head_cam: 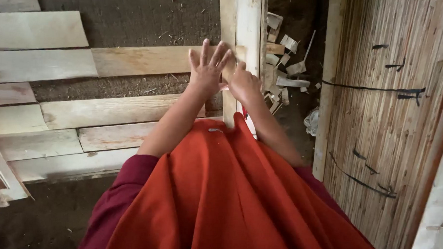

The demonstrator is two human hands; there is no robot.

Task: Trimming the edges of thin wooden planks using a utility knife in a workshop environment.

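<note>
Hands meet over a narrow, pale upright wooden strip [231, 21] that runs away from the person across a dirt floor [137, 13]. Left hand [207, 70] is open, fingers spread, palm down just left of the strip. Right hand [242, 83] is curled closed against the strip's right edge, though its grip is partly hidden. Flat pale wooden planks [135, 60] lie left of the hands. Wood offcuts [287, 68] are scattered to the right, beside a ribbed woven bamboo panel [378, 120].
</note>
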